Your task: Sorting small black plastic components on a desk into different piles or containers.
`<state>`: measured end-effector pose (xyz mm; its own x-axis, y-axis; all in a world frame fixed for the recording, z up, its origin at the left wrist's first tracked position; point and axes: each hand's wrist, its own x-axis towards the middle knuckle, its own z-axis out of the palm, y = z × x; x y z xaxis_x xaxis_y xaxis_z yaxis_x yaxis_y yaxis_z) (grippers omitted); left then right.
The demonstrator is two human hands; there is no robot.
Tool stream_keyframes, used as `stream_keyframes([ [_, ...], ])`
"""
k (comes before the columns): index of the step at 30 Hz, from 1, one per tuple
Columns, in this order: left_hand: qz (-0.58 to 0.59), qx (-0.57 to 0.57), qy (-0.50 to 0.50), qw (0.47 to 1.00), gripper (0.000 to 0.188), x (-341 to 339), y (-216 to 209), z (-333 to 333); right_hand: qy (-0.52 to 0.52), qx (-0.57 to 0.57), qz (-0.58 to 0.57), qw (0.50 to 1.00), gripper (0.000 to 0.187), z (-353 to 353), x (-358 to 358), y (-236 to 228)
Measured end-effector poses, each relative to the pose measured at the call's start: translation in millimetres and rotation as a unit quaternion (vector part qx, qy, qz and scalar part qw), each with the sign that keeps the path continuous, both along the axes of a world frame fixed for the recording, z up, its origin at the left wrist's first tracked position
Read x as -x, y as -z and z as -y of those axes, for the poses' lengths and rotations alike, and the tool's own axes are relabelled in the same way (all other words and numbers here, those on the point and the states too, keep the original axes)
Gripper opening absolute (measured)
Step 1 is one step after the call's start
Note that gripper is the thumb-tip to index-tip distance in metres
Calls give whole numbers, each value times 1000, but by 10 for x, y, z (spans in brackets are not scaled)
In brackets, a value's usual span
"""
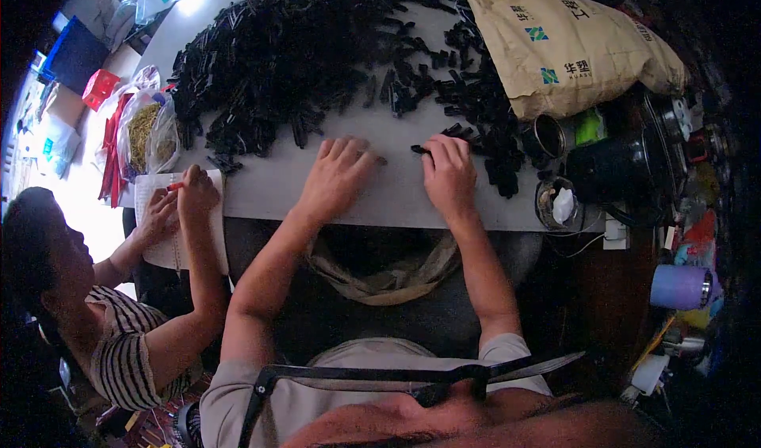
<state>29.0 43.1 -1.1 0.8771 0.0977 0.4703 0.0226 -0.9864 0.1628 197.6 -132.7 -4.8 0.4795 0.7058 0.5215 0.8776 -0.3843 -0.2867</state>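
Small black plastic pieces (269, 59) lie in a large heap across the far half of the grey table (277, 186). My right hand (449, 180) pinches one small black plastic piece (420, 149) between thumb and fingers, just above the tabletop. To its left, my left hand (334, 178) is over the bare tabletop on this side of the heap, its fingers apart and slightly blurred; I see nothing held in it. Below the table edge, between my forearms, hangs an open sack (380, 296) with a pale rim and a dark inside.
A tan paper sack (579, 51) lies at the far right, beside a dark cup (544, 137) and a glass jar (558, 204). On my left, another person (135, 337) writes in a notebook (170, 242) with a red pen. A purple cup (680, 287) stands farther right.
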Motion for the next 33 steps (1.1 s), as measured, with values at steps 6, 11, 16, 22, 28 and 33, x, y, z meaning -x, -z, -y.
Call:
stream_keyframes([
  [6, 101, 444, -24, 890, 24, -29, 27, 171, -79, -108, -71, 989, 22, 91, 206, -84],
  [11, 32, 777, -8, 628, 30, -13, 70, 201, -145, -85, -381, 909, 24, 125, 458, -143],
  [16, -11, 812, -3, 583, 36, 16, 63, 202, -120, -103, -516, 842, 20, 129, 585, -153],
  [22, -55, 711, 48, 699, 38, 47, 105, 234, -111, -125, -564, 809, 16, 149, 583, -110],
  [28, -25, 460, 106, 881, 37, 102, -45, 294, -125, -164, -555, 806, 16, 174, 610, -89],
  [33, -45, 356, 71, 931, 34, 115, -89, 316, -112, -145, -569, 802, 15, 208, 576, -129],
])
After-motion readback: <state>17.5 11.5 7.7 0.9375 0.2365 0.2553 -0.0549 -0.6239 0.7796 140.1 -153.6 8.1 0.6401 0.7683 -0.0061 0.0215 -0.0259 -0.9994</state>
